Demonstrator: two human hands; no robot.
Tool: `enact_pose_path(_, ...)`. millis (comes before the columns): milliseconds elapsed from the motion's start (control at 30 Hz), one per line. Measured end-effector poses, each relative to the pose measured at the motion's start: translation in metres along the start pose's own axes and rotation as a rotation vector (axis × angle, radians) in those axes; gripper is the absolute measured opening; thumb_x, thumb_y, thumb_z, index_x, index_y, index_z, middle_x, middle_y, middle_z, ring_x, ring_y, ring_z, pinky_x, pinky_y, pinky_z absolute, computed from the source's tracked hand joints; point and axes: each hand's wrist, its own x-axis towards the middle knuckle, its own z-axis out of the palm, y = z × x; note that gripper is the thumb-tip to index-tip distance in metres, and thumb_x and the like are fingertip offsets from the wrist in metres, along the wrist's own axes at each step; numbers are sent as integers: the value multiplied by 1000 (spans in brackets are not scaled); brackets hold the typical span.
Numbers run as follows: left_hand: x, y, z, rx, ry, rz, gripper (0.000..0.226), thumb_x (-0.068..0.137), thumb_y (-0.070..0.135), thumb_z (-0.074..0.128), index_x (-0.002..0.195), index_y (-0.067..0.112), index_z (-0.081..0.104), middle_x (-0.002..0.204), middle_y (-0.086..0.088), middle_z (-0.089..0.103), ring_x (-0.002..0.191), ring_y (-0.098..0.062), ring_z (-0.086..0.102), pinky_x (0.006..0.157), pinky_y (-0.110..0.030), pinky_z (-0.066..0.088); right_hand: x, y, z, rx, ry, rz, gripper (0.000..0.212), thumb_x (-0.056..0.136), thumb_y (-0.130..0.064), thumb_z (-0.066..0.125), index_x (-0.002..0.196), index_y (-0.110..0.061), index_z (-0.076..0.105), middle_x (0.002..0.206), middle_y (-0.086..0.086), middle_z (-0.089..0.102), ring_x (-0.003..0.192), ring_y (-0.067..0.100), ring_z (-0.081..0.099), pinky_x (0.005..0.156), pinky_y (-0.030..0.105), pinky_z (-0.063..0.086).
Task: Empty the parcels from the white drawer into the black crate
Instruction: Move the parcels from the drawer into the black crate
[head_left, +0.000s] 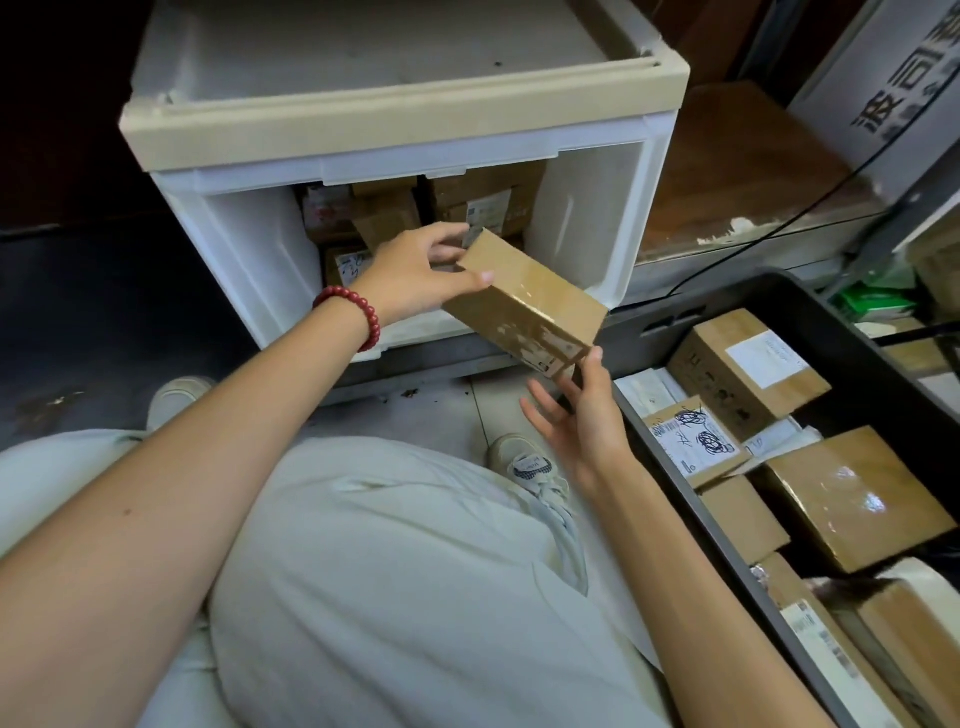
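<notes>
Step in hand: a brown cardboard parcel (524, 301) is out of the white drawer (395, 208) and is passing from one hand to the other, by my reading, on its way to the black crate (810, 296).

Parcel: it hangs in mid-air at the centre of the frame, in front of the drawer's open mouth. Glossy tape covers its top face, and its long axis runs from upper left to lower right, with the lower end pointing towards the crate.

Left hand (415, 275): it wears a red bead bracelet (353, 314) at the wrist and grips the parcel's upper-left end, thumb on the near face and fingers curled over the far edge.

Right hand (576, 410): it is open, palm turned up and leftwards. The thumb touches the parcel's lower-right corner, while the other fingers are spread below and not closed on it.

Key relation: the crate lies at the lower right of the frame, on the right hand's side, so the right hand is the nearer one to carry the parcel across once it closes.

Drawer: more parcels (415, 208) remain stacked at its back, in the upper middle of the frame.

Crate: it already holds several boxes (748, 369). The job looks partly done.

Risk: the right hand's hold is only a thumb touch, so an early release by the left hand could let the parcel drop to the floor.
</notes>
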Motion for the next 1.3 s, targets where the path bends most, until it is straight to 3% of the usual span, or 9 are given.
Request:
enact_pose_path(333,1,-9,8,149,35,39,64,85,42,66,142,20,45,136,1,53,117,-10,50,92,-22,36,3,0,-4,-140,48,35,31,96,-59,40,115,-37,49,124,-2,58,99,14,58,73,29,52)
enact_pose_path(567,6,2,27,87,89,10,62,86,51,61,137,23,41,123,7,50,113,-10,47,82,-23,39,4,-7,-12,51,50,47,52,96,-63,33,131,-27,46,126,0,55,112,29,60,77,35,56)
enact_pose_path(733,8,10,45,171,116,-20,76,80,58,64,141,22,38,136,-6,43,126,-20,43,98,-28,34,4,-23,-15,172,70,22,46,99,-51,42,133,-21,50,126,-1,58,100,24,65,67,30,58)
enact_pose_path(867,8,26,64,258,69,0,76,78,56,67,141,22,40,135,-7,41,125,-22,44,100,-28,33,-1,-39,-32,239,51,-27,22,99,-25,46,112,-15,60,79,-7,74,91,21,64,71,32,57)
enact_pose_path(900,9,31,70,279,54,3,78,78,56,67,142,22,38,136,-7,41,125,-22,44,98,-27,34,-2,-42,-36,235,52,-44,22,98,-22,45,111,-13,61,77,-7,74,92,21,63,75,33,56)
enact_pose_path(1000,14,48,87,315,-11,41,83,78,58,66,145,22,31,141,-5,41,126,-22,43,90,-25,33,-7,-51,-50,218,91,-78,34,96,-20,51,128,-11,55,104,2,71,97,19,65,81,33,55)
enact_pose_path(1067,19,62,98,332,-68,86,89,77,60,66,146,21,27,144,-3,40,129,-22,41,94,-28,36,-8,-57,-66,188,130,-109,43,93,-22,58,134,-16,49,121,8,65,104,21,66,79,32,57)
enact_pose_path(1233,33,102,125,384,-201,198,95,75,59,69,148,21,22,148,-1,40,131,-22,42,98,-30,38,-15,-74,-101,214,220,-177,45,93,-22,61,136,-13,49,117,8,67,84,12,70,62,25,56)
enact_pose_path(1300,42,117,138,407,-251,247,96,74,58,70,148,21,22,148,-2,40,130,-23,44,100,-32,40,-17,-77,-114,226,260,-197,44,94,-23,60,135,-12,50,121,9,66,92,15,68,64,25,56)
